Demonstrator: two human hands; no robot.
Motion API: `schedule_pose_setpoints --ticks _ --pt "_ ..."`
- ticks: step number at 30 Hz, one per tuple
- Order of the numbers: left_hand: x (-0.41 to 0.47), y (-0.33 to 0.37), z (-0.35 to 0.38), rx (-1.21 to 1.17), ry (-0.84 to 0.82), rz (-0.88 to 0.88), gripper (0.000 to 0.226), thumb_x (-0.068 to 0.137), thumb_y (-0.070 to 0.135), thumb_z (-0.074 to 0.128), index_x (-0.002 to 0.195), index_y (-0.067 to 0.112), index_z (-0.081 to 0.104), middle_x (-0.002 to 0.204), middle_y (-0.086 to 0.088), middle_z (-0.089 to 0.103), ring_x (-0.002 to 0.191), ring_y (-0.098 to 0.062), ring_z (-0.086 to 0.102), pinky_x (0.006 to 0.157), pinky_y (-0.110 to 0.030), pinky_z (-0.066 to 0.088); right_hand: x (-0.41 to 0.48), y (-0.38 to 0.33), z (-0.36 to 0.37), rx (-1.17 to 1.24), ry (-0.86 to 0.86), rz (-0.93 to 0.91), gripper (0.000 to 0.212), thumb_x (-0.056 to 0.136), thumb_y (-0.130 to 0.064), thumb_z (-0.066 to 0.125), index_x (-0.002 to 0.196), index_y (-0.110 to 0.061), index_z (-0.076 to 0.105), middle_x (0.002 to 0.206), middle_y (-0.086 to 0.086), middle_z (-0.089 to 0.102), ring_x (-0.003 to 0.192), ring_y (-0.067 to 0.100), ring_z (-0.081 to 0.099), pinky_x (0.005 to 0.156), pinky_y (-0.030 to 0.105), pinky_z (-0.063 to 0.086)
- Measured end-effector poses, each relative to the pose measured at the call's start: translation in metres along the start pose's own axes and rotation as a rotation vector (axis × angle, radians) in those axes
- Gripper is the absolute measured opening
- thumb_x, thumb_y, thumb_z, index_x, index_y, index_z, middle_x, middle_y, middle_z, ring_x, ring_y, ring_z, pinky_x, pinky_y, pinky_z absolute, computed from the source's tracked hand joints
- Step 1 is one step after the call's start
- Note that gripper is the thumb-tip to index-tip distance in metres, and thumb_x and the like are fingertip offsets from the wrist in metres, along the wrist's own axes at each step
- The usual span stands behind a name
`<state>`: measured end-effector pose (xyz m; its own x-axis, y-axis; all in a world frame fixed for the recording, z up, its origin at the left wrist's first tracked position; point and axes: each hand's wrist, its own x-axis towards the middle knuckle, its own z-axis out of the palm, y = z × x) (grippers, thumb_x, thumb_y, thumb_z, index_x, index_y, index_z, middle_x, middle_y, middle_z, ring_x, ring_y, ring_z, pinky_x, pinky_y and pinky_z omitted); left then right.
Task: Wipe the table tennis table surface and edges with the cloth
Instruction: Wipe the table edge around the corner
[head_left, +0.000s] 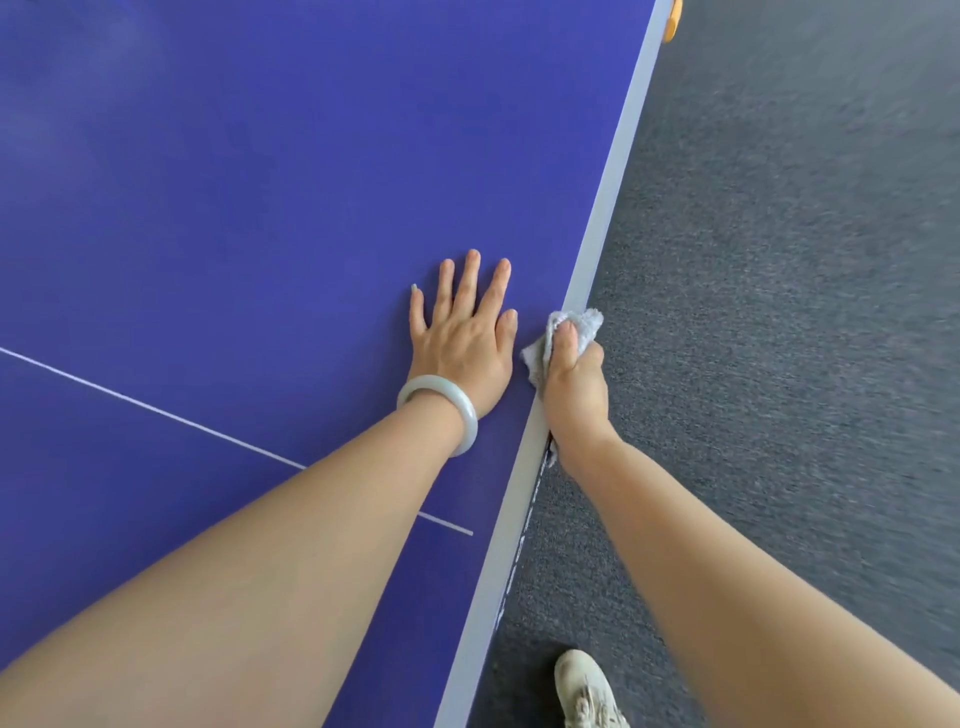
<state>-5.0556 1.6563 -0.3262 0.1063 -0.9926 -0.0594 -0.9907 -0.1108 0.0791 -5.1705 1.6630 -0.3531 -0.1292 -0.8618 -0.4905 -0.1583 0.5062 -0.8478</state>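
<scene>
Right grip (574, 379) curled tight round one cloth (584, 325), thumb on top, holding it against the worktop (260, 182) at its right edge. Left grip (462, 338) spread flat on the blue surface, just left of it. One bangle (441, 410), one shoe (584, 691) near.

One head-worn camera, the only view, looks forward and steeply down from above the person's own forearms, close to the table (260, 182). Its wide lens sets the pale edge (608, 208) as a diagonal from bottom centre to top right, blue tabletop to the left and grey carpet (779, 260) to the right. The left hand (462, 343) and right hand (574, 384), gripping the cloth (584, 325), sit near, just below centre. A shoe (584, 691) marks the frame's bottom.
</scene>
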Motion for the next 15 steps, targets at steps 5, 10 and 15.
schedule_pose_setpoints --ticks 5,10,15 --pt "-0.015 -0.002 -0.014 -0.109 -0.101 0.029 0.055 0.106 0.036 0.030 0.157 0.030 0.012 0.166 0.003 -0.002 0.152 -0.016 -0.006 0.122 -0.049 -0.004 -0.004 -0.008 -0.004 -0.029 -0.032 -0.007 0.062 0.104 -0.052 0.032 0.137 0.000 0.037 0.137 0.022 0.045 0.125 0.038 0.045 0.101 0.043 0.035" --pt "-0.128 -0.018 -0.019 0.018 -0.177 0.017 0.061 0.102 0.044 0.027 0.157 0.036 -0.001 0.165 0.006 -0.014 0.151 -0.017 -0.015 0.120 -0.050 -0.007 -0.010 -0.009 -0.008 -0.039 -0.055 0.016 0.065 0.103 -0.055 0.031 0.140 -0.002 0.036 0.141 0.021 0.044 0.128 0.037 0.043 0.104 0.044 0.034" --pt "-0.217 -0.037 -0.011 0.084 -0.330 -0.048 0.063 0.097 0.051 0.008 0.138 0.044 -0.039 0.150 0.010 -0.045 0.145 -0.021 -0.033 0.120 -0.052 -0.010 -0.068 0.024 -0.005 -0.033 -0.106 0.007 0.063 0.104 -0.053 0.031 0.142 -0.003 0.035 0.142 0.022 0.041 0.130 0.038 0.041 0.107 0.046 0.034"
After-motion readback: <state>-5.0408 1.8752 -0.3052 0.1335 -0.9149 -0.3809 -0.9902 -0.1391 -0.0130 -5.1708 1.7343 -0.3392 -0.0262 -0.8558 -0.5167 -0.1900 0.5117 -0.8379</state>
